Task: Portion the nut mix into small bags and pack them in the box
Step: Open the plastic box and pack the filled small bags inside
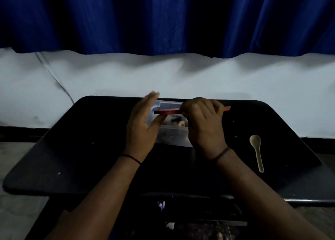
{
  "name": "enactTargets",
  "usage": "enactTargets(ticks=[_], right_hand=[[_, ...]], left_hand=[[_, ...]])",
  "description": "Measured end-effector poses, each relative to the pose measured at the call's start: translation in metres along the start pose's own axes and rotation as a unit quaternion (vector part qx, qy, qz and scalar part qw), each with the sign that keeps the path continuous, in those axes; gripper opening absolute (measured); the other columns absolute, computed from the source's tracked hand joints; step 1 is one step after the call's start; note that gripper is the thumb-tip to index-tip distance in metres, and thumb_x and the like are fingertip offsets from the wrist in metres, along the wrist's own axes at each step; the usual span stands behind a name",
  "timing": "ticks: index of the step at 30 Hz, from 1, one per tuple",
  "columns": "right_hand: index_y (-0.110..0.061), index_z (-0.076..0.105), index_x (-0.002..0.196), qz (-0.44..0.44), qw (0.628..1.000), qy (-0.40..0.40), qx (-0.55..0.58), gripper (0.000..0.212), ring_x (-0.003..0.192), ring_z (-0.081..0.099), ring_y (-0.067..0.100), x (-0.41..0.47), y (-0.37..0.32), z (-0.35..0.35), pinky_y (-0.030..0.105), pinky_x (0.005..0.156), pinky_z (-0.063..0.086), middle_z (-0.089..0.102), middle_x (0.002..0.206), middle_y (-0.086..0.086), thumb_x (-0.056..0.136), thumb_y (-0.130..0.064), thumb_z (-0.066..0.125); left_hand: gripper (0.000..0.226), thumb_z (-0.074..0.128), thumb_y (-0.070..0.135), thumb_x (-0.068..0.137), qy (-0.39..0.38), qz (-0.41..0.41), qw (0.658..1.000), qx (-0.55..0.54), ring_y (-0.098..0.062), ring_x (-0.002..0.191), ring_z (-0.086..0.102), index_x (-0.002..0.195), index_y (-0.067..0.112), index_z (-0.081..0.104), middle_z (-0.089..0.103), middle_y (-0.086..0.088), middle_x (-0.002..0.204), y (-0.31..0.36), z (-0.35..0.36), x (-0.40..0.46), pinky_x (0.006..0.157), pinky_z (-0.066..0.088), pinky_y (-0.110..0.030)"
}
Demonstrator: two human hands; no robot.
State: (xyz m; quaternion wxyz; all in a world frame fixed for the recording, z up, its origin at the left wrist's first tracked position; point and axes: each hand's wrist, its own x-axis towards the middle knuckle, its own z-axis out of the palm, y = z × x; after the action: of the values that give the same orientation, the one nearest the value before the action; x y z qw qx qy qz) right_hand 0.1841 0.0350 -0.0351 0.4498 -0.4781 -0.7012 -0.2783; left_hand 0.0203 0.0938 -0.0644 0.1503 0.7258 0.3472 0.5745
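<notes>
A plain, dim room, perhaps a home: small black table (72, 149) against a scuffed white wall (163, 73) (blue curtain (163, 18) above).

I saw a clear plastic rectangular box (170, 133) standing on the black tabletop (90, 149), toward its far edge at the middle. Through its open top some pale nut mix (179, 123) showed inside, dim and hard to make out. A flat red plastic lid (167, 111) hung level just above the box, seen nearly edge-on, with its far right end poking out past the knuckles. A pale, cream-coloured plastic spoon (257, 152) lay well to the right of the box, bowl up and away from me, handle pointing toward me.
</notes>
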Motion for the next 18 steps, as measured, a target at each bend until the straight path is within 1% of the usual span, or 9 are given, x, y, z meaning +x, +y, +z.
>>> enactTargets(ticks=[2,3,5,8,10,11,13,15,18], right_hand=[[-0.025,0.049,0.106,-0.017,0.999,-0.003,0.027,0.023,0.1,0.054,0.016,0.003,-0.008,0.001,0.035,0.085,0.029,0.067,0.099,-0.001,0.087,-0.012,0.049],[-0.025,0.049,0.108,-0.016,0.999,0.005,0.032,0.022,0.103,0.054,0.017,0.005,-0.01,0.001,0.036,0.087,0.03,0.067,0.102,0.001,0.089,-0.014,0.051],[-0.026,0.05,0.118,0.013,0.999,0.038,-0.002,0.028,0.116,0.053,0.019,0.009,-0.008,-0.002,0.041,0.095,0.031,0.065,0.115,0.004,0.092,-0.022,0.058],[-0.027,0.041,0.139,0.138,0.989,0.043,-0.038,0.048,0.137,0.041,0.024,0.009,0.002,-0.004,0.049,0.109,0.03,0.049,0.143,0.009,0.095,-0.035,0.057],[-0.025,0.034,0.147,0.225,0.974,0.005,0.04,0.058,0.138,0.041,0.026,0.003,0.008,-0.001,0.051,0.109,0.036,0.042,0.149,0.01,0.095,-0.033,0.058],[-0.026,0.029,0.15,0.263,0.959,-0.02,0.1,0.062,0.134,0.046,0.025,-0.001,0.01,0.001,0.047,0.106,0.041,0.045,0.148,0.009,0.096,-0.03,0.057],[-0.031,0.019,0.154,0.331,0.923,-0.075,0.182,0.068,0.122,0.056,0.02,-0.008,0.012,0.004,0.026,0.096,0.045,0.051,0.144,0.004,0.098,-0.021,0.055],[-0.032,0.017,0.156,0.356,0.909,-0.101,0.191,0.07,0.12,0.052,0.01,-0.012,0.014,0.007,0.014,0.091,0.037,0.048,0.145,-0.004,0.099,-0.014,0.052],[-0.028,0.023,0.155,0.39,0.897,-0.116,0.176,0.063,0.125,0.05,0.011,-0.014,0.02,0.012,0.016,0.095,0.034,0.049,0.147,-0.003,0.099,-0.015,0.05]], left_hand=[[0.027,0.062,0.023,0.091,0.01,-0.035,0.999,-0.019,-0.009,0.113,0.062,0.115,0.013,0.07,0.069,0.0,0.12,-0.001,-0.001,-0.001,0.1,0.049,-0.033],[0.025,0.059,0.022,0.091,0.024,-0.056,0.998,-0.025,-0.007,0.104,0.065,0.109,0.012,0.072,0.072,0.0,0.111,0.0,-0.002,-0.002,0.095,0.052,-0.03],[0.023,0.058,0.025,0.092,0.072,-0.091,0.993,-0.032,-0.001,0.088,0.064,0.103,0.011,0.073,0.072,0.004,0.096,0.0,-0.006,-0.001,0.082,0.052,-0.021],[0.018,0.057,0.029,0.096,0.117,-0.13,0.984,-0.039,0.008,0.066,0.054,0.088,0.015,0.065,0.061,0.014,0.073,-0.002,-0.011,0.008,0.064,0.043,-0.012],[0.012,0.057,0.022,0.099,0.129,-0.158,0.975,-0.084,0.01,0.068,0.057,0.094,0.017,0.066,0.063,0.016,0.079,-0.003,-0.011,0.012,0.066,0.044,-0.01],[0.013,0.055,0.02,0.1,0.132,-0.171,0.971,-0.103,0.009,0.072,0.059,0.098,0.017,0.067,0.066,0.014,0.083,-0.003,-0.009,0.012,0.069,0.047,-0.011],[0.018,0.053,0.022,0.101,0.126,-0.194,0.965,-0.12,0.001,0.079,0.063,0.104,0.017,0.069,0.069,0.008,0.089,-0.007,-0.005,0.014,0.074,0.053,-0.022],[0.03,0.049,0.031,0.1,0.094,-0.221,0.966,-0.099,-0.007,0.09,0.065,0.119,0.016,0.067,0.07,0.004,0.101,-0.02,0.001,0.016,0.082,0.055,-0.032],[0.058,0.043,0.048,0.092,-0.009,-0.275,0.958,-0.078,-0.014,0.111,0.062,0.146,0.027,0.044,0.064,0.002,0.127,-0.033,0.007,0.02,0.095,0.051,-0.034]])
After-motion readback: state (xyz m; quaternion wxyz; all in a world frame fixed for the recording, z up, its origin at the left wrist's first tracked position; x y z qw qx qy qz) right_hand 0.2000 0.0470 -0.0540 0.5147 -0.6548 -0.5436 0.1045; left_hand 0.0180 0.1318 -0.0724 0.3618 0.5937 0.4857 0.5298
